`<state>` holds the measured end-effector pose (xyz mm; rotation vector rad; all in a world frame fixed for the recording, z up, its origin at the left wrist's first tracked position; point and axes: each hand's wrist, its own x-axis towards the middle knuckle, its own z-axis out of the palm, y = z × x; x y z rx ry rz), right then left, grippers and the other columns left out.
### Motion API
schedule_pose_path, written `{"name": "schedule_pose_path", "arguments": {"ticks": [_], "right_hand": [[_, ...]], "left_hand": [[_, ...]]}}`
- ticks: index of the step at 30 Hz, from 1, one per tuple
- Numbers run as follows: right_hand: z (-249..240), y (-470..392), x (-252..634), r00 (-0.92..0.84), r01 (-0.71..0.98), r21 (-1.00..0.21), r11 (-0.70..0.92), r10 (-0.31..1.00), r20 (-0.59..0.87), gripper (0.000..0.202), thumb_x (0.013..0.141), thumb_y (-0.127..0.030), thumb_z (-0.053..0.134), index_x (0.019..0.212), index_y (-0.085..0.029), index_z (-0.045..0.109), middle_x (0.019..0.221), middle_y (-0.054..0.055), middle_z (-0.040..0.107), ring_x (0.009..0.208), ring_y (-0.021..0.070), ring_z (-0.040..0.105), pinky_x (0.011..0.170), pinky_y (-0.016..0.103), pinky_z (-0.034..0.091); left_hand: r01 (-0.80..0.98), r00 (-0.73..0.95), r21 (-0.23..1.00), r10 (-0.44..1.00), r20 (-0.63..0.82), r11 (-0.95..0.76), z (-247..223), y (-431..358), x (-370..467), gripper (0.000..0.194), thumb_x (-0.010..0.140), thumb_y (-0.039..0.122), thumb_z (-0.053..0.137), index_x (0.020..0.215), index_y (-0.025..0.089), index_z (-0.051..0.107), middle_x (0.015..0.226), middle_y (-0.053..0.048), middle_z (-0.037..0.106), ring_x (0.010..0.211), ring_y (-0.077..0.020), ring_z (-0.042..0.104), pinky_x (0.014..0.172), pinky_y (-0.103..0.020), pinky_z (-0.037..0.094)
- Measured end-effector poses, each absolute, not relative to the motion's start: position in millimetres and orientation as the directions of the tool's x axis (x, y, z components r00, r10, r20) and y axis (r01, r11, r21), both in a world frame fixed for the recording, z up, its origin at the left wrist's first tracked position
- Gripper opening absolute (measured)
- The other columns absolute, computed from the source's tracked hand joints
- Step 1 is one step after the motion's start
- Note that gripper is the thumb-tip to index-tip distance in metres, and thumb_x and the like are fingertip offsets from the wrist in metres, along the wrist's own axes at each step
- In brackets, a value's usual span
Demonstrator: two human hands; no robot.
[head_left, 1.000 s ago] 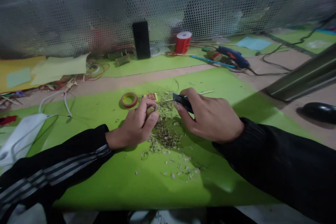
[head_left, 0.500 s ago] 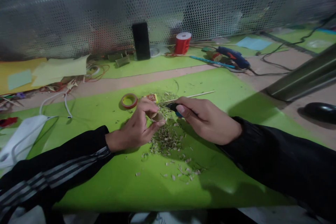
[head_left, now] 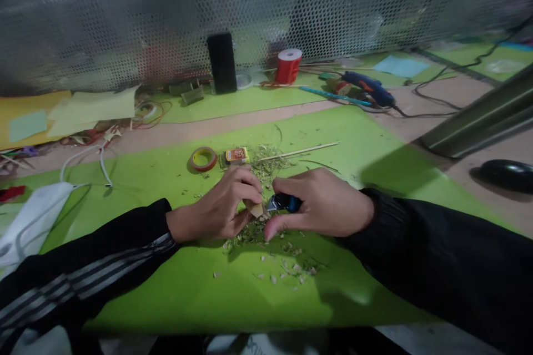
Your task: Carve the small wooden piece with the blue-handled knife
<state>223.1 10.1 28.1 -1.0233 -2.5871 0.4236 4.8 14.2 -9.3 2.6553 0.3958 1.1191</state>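
Between the fingertips of my left hand (head_left: 227,205) is a small tan piece (head_left: 257,210), perhaps wood, mostly covered by the fingers. My right hand (head_left: 325,205) grips a dark utility knife (head_left: 284,203), whose short blade points left at the tan piece; a small gap seems to separate them. The right thumb is stretched out below the blade. Under both hands lies a heap of shavings (head_left: 245,236), with loose chips (head_left: 287,272) scattered nearer to me on the green mat (head_left: 200,299).
Beyond my left hand lie a tape roll (head_left: 204,159) and a small yellow packet (head_left: 236,156). A thin stick (head_left: 303,151) lies past the knife. Farther back are a phone (head_left: 222,64), a red spool (head_left: 288,66) and a glue gun (head_left: 368,87). A metal post (head_left: 478,116) stands right.
My right hand has come nearer to me and turned, so the blade now faces the tan piece. My left hand has rotated the piece and closed more around it, uncovering the yellow packet.
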Motion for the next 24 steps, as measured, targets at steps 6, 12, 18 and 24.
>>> {"name": "schedule_pose_path", "arguments": {"ticks": [6,12,18,24], "right_hand": [[26.7,7.4,221.3,-0.705,0.589,-0.346,0.730,0.674,0.221,0.079,0.080,-0.088,0.019,0.074,-0.019,0.057,0.049,-0.002,0.048,0.045,0.0116,0.039,0.051,0.027,0.018],[31.5,5.1,222.2,-0.749,0.585,-0.250,0.772,0.632,0.198,0.076,0.090,-0.078,0.016,0.078,-0.018,0.060,0.058,0.002,0.059,0.049,0.0124,0.045,0.052,0.030,0.016],[31.6,3.4,222.6,-0.738,0.625,-0.183,0.759,0.651,0.177,0.073,0.092,-0.075,0.016,0.079,-0.018,0.061,0.060,0.003,0.062,0.048,0.0128,0.047,0.052,0.030,0.014],[35.4,2.5,223.7,-0.722,0.671,-0.123,0.731,0.682,0.113,0.069,0.092,-0.074,0.026,0.078,-0.018,0.064,0.060,0.003,0.063,0.047,0.0122,0.045,0.052,0.030,0.013]], "left_hand": [[0.122,0.685,0.337,0.325,0.653,-0.934,-9.2,15.2,4.6,0.034,0.089,0.012,0.055,0.113,0.024,0.034,0.100,-0.005,0.056,0.095,-0.0191,0.056,0.093,-0.044,0.053],[0.123,0.676,0.341,0.330,0.659,-0.932,-12.7,16.6,4.8,0.035,0.089,0.014,0.057,0.114,0.026,0.035,0.096,-0.004,0.062,0.096,-0.0202,0.059,0.094,-0.047,0.054],[0.145,0.664,0.336,0.343,0.664,-0.931,-12.2,15.9,5.6,0.034,0.090,0.015,0.057,0.113,0.024,0.036,0.097,-0.005,0.064,0.094,-0.0194,0.061,0.095,-0.048,0.053],[0.171,0.649,0.311,0.345,0.678,-0.935,-10.4,15.1,6.4,0.033,0.089,0.013,0.057,0.112,0.023,0.037,0.094,-0.005,0.066,0.091,-0.0194,0.061,0.091,-0.046,0.052]]}}
